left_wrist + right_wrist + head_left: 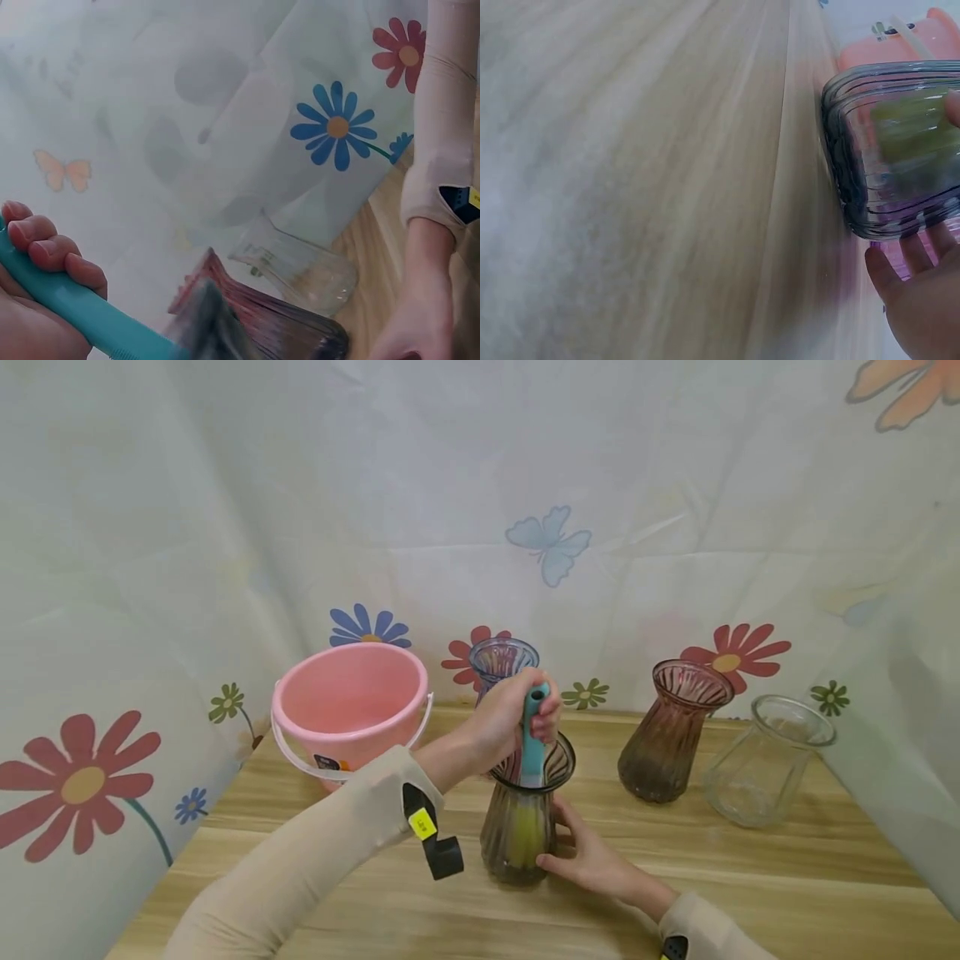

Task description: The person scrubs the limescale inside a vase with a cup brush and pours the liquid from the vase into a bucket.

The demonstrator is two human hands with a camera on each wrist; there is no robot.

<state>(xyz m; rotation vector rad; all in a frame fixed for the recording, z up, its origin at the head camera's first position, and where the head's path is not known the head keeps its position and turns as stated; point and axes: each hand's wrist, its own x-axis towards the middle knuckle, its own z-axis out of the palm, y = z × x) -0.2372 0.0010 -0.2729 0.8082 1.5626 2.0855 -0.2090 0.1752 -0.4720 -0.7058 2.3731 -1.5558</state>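
Note:
My left hand (504,720) grips the teal handle (532,752) of a bottle brush that stands upright in a smoky grey ribbed glass vase (497,835). Through the glass the brush's yellow-green sponge head (529,833) shows low inside. Fingers curl round the same handle (97,321) in the left wrist view. Low on the vase's right side, my right hand (596,862) holds it with thumb in front and fingers behind. From the right wrist, the vase's base (847,180) appears beside the fingertips, with the sponge (915,131) behind the glass.
A pink bucket (307,727) with a white handle stands at the left. Behind my left hand is a bluish-purple vase (491,664), partly hidden. A reddish vase (660,747) and a clear vase (750,785) stand to the right on the wooden table (397,902). A flowered curtain (420,485) surrounds it.

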